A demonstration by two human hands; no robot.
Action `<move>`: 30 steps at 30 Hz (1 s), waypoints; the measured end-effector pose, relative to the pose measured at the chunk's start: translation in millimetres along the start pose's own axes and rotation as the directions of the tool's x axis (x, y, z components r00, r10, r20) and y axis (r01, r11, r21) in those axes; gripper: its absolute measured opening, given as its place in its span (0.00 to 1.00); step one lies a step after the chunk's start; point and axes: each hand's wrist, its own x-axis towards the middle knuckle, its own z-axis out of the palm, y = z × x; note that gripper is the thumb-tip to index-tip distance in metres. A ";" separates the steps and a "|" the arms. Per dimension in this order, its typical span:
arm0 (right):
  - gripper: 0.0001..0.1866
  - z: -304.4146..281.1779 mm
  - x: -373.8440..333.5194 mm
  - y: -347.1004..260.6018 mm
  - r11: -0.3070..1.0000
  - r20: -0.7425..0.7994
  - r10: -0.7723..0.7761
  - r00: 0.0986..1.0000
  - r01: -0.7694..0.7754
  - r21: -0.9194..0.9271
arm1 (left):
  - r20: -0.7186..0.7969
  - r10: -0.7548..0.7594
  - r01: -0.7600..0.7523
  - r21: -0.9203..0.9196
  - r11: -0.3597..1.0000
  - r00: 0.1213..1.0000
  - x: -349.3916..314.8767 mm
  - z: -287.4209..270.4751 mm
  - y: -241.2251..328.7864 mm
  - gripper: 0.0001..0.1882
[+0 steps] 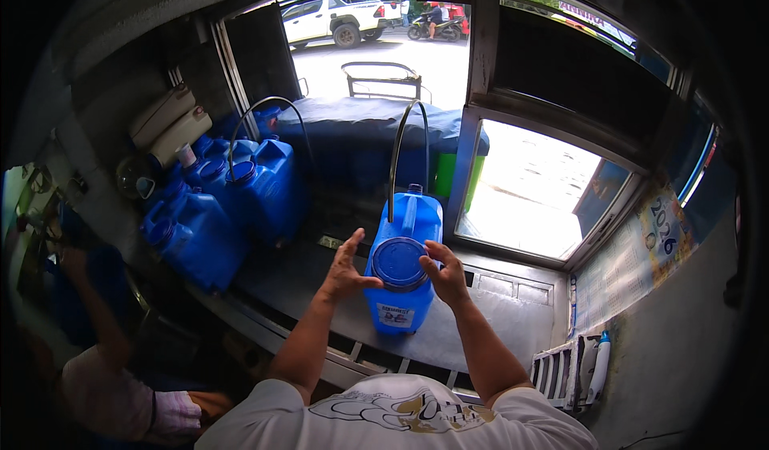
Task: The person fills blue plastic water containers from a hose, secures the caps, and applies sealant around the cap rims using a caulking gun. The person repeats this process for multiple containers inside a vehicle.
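Blue water jug (418, 302) stands upright on the grey counter (505, 322) at the centre of the frame, with its wide round cap (399, 263) between my hands. My left hand (350, 270) is open, fingers spread, its thumb at the cap's left edge; my right hand (446, 270) curls at the opposite rim, and I cannot tell whether it is gripping or merely resting there.

The cap covers the mouth, so I judge placing it done; what may be left is tightening, since I cannot tell how firmly it sits. More blue jugs (199, 238) crowd the left of the frame, and a thin hose (298, 114) curves down to one of them.

As for print, a white label (395, 315) with dark markings is on the jug's front, large coloured numerals fill part of the wall calendar (621, 270) at the right, and my white shirt (376, 430) bears printed lettering, upside down in the frame.
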 end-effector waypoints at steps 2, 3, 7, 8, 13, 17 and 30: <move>0.32 -19.4 1.9 15.8 0.968 0.040 0.176 0.984 -0.180 0.175 | -0.104 -0.039 0.033 -0.052 0.998 0.994 5.6 -8.2 -7.7 0.75; 0.32 -14.1 5.7 15.0 0.994 -0.019 0.070 0.997 -0.068 0.088 | -0.113 -0.015 0.009 -0.055 0.998 0.993 6.1 -3.3 -4.4 0.76; 0.31 20.2 22.0 17.7 0.953 0.017 -0.213 0.977 0.212 -0.218 | 0.068 0.069 -0.063 -0.081 0.995 0.995 7.4 28.7 34.5 0.78; 0.32 14.5 15.9 16.8 0.984 0.021 -0.096 0.995 0.098 -0.146 | 0.061 0.049 -0.047 -0.030 0.998 0.997 7.7 23.7 33.9 0.78; 0.36 -13.6 10.4 1.7 0.981 0.084 0.172 0.981 -0.179 0.074 | -0.094 -0.048 0.046 -0.028 0.999 0.994 4.7 -5.9 3.3 0.78; 0.38 7.9 12.3 2.1 0.990 0.080 -0.028 0.996 0.039 -0.136 | 0.073 0.014 0.002 -0.210 0.978 0.997 10.6 20.2 38.2 0.77; 0.40 -16.3 1.4 -1.2 0.991 0.139 0.129 0.982 -0.131 0.008 | 0.060 -0.149 0.158 -0.213 0.964 0.987 5.8 -7.7 22.4 0.71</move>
